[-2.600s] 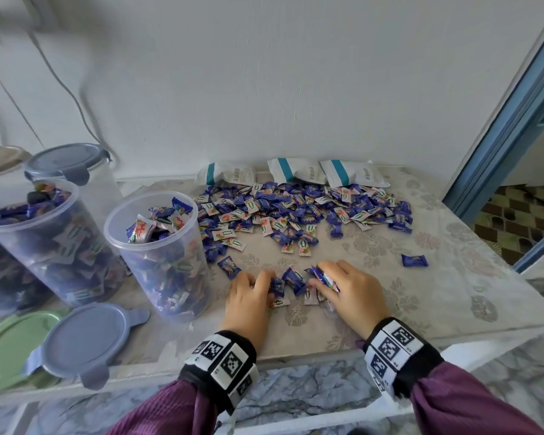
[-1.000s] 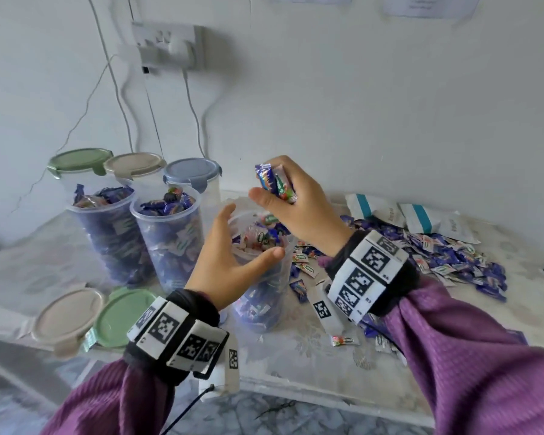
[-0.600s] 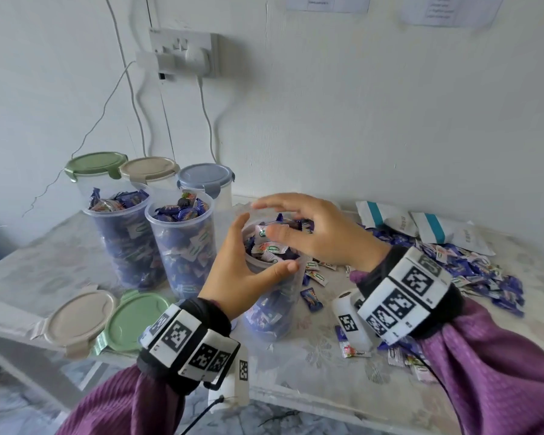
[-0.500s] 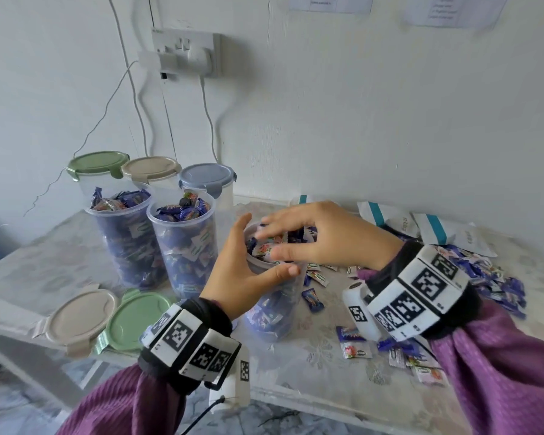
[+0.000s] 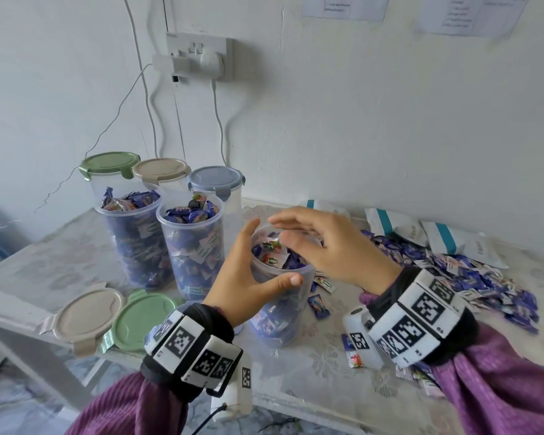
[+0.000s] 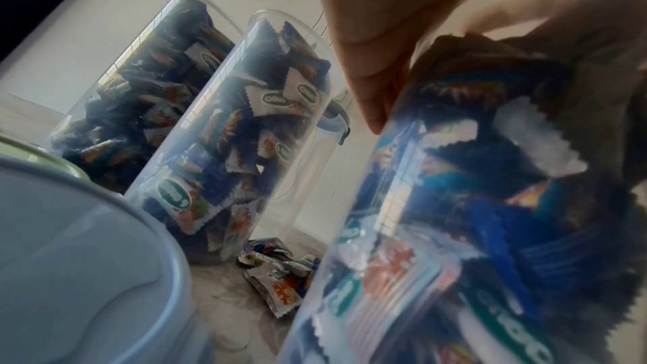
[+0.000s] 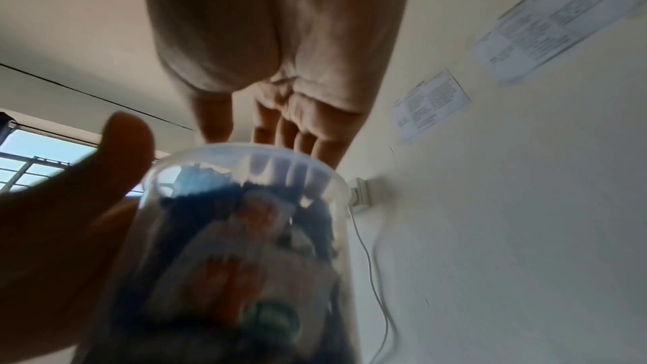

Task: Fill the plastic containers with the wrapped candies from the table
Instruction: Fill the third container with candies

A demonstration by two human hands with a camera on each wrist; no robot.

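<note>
Right now the left hand point(image 5: 242, 284) wraps the near side of an open clear container point(image 5: 280, 309), thumb across its front wall and fingers round the far side, most likely to keep the tall, light tub from tipping while candies go in. Directly above its mouth the right hand point(image 5: 324, 246) hovers with fingers spread and relaxed, palm down; nothing shows between the fingers, and the right wrist view likewise shows straight fingers over the rim, so it appears to be empty. The container reads as nearly full, wrappers point(image 5: 272, 255) heaped just below its rim.

Beyond the left hand stand two more open containers point(image 5: 189, 246), both heaped to the top, and behind those three lidded ones point(image 5: 215, 183). Just outside the left wrist lie two loose lids, one beige point(image 5: 87, 312) and one green point(image 5: 142, 318), probably parked there for capping the full tubs. The left wrist view also shows a blue-grey lid point(image 6: 87, 259) close beneath that wrist.

To the outside of the right hand the loose candy pile point(image 5: 471, 277) spreads over the counter point(image 5: 60, 262), with a few strays point(image 5: 318, 306) under the right wrist beside the held container. Keeping the supply on that side lets the right hand scoop while the left steadies. Plenty remains on the counter, so the filling is not yet done.
</note>
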